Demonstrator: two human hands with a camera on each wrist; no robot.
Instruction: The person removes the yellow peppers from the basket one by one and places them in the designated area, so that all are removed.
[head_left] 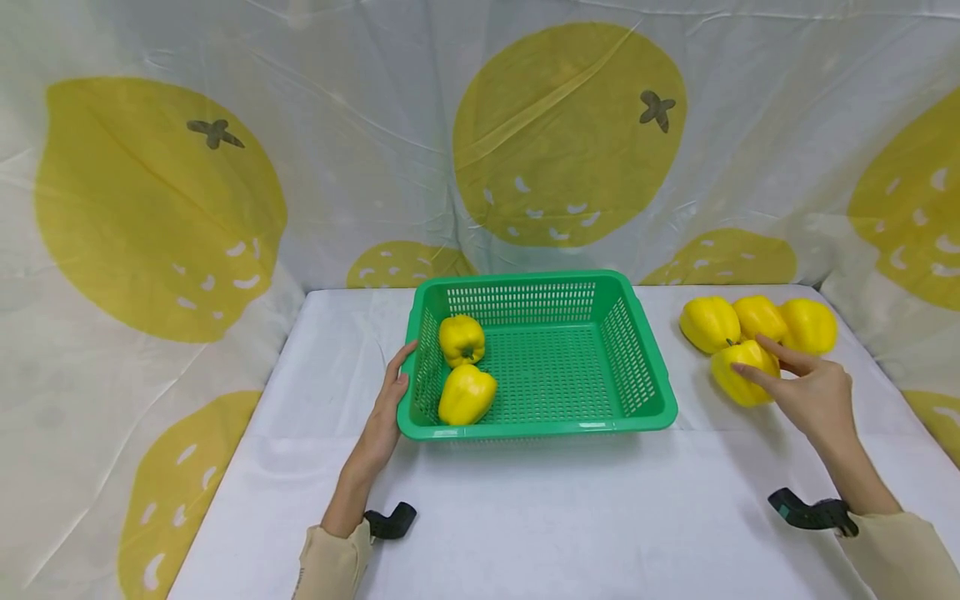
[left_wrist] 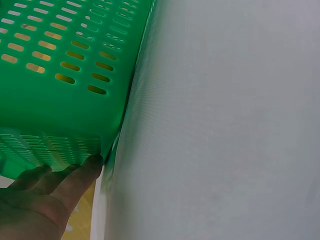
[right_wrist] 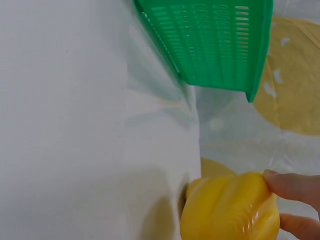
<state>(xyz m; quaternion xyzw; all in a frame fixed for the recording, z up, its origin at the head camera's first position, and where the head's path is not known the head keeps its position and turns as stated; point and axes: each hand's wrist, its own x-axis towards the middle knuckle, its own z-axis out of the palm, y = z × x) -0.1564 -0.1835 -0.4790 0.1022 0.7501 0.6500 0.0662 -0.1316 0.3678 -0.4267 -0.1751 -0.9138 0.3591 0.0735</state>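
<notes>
My right hand [head_left: 813, 396] pinches a yellow bell pepper [head_left: 738, 379] between thumb and fingers. In the right wrist view this glossy bell pepper [right_wrist: 232, 207] is at the bottom edge, its shadow falling on the cloth beside it. Just behind it lie three more yellow bell peppers [head_left: 810, 326]. My left hand [head_left: 378, 425] is at the left side of a green plastic basket [head_left: 536, 431]. In the left wrist view, its extended fingers [left_wrist: 80, 182] touch the basket's slotted outer wall. Two yellow bell peppers [head_left: 467, 395] lie inside, along the basket's left wall.
A white cloth [head_left: 525, 517] covers the table under the basket and the loose bell peppers. Behind and at the sides hangs a pale curtain [head_left: 360, 150] printed with large yellow lemons. Each wrist wears a black strap mount [head_left: 810, 510].
</notes>
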